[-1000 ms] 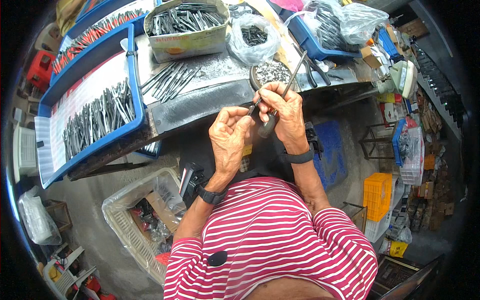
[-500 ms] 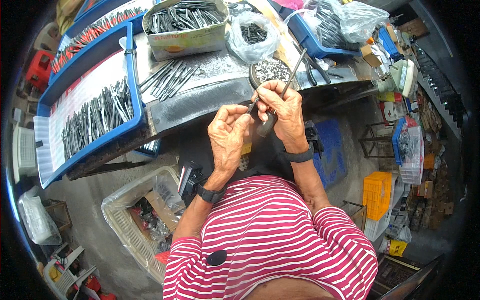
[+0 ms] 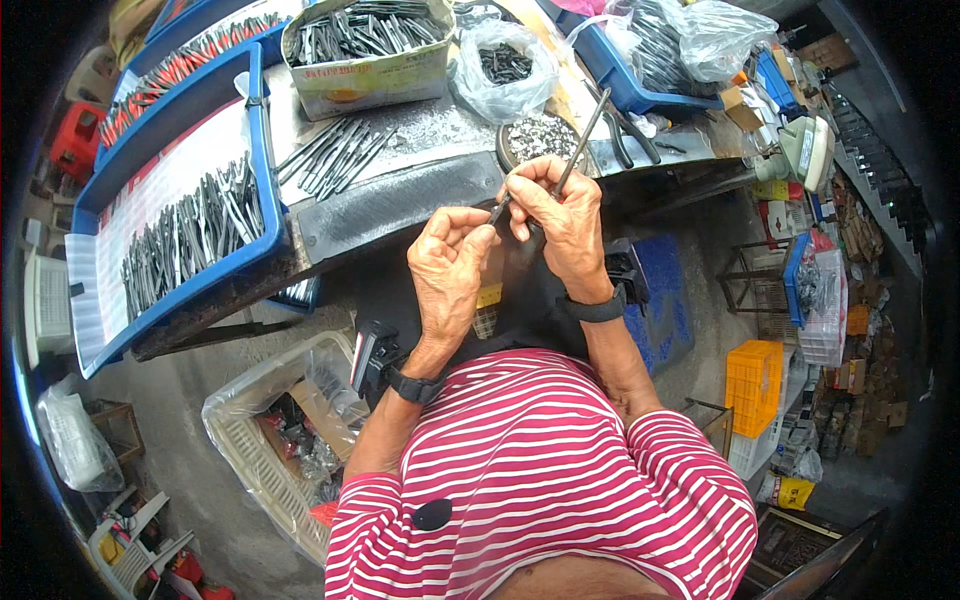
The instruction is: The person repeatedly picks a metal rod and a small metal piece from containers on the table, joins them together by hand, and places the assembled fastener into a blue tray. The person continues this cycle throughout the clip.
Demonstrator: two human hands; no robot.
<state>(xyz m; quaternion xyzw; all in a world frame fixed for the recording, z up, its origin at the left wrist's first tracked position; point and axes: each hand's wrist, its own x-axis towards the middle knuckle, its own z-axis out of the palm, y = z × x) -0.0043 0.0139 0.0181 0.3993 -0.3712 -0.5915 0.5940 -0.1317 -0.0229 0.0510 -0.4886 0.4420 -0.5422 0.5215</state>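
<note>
Blue plastic tray point(image 3: 266, 165) lay at far left on the counter point(image 3: 400, 190), lined with white sheeting, a dense row of slim black pieces point(image 3: 195, 235) standing at a slant in its near end. Behind it, a second blue tray point(image 3: 272, 43) held more slim pieces, red among them. Down on the floor, a pale slatted basket point(image 3: 265, 480), clear plastic draped over its rim. Next rightward, loose black strips point(image 3: 335, 158) fanned across the counter, just in front of an open box point(image 3: 380, 88) heaped with similar dark lengths.

Left hand point(image 3: 447, 270) was raised off the counter's front edge, thumb and index fingers together, pinching a small dark piece point(image 3: 497, 212) — located between the two hands, its exact shape too small to tell. A clear bag point(image 3: 530, 95) of small black parts stood beyond; near it, a round dish point(image 3: 505, 155) of whitish bits.

Right hand point(image 3: 568, 225) met the piece from the other side, fingers curled closed around a dark rod point(image 3: 582, 145) — tilted, upper end leaning right. Whether its fingertips also gripped the piece, I could not tell. Farther right: pliers point(image 3: 620, 145), then a blue bin point(image 3: 622, 88) of long dark items.
</note>
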